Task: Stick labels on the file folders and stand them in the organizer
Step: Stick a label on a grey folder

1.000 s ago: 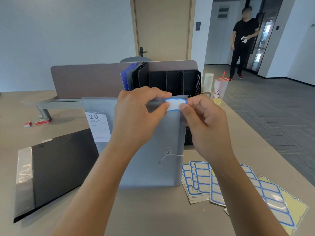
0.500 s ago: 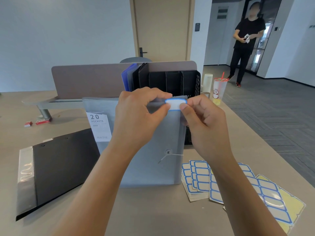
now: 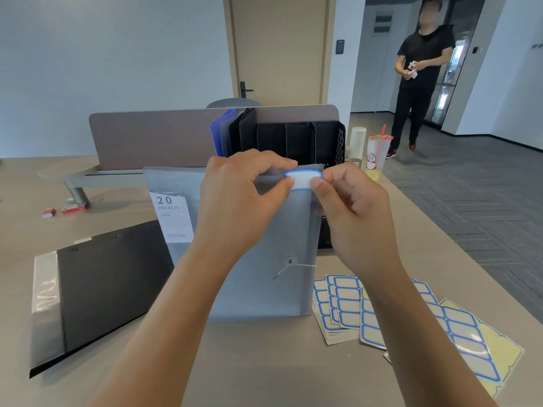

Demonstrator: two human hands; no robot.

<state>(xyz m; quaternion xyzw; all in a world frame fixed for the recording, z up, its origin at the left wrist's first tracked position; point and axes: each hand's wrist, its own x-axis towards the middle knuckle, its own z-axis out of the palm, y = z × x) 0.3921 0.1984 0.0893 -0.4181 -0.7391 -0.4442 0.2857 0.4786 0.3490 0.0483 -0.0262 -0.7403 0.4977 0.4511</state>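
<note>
A white, blue-bordered label [image 3: 303, 180] sits at the top right corner of a grey string-tie folder [image 3: 264, 245] standing upright on the counter [image 3: 264, 362]. The left hand [image 3: 244, 201] pinches the folder's top edge, thumb on the label; the right hand [image 3: 352, 210] presses the label's other end. Behind stands the black organizer [image 3: 299, 139]; label sheets [image 3: 367, 312] lie right.
</note>
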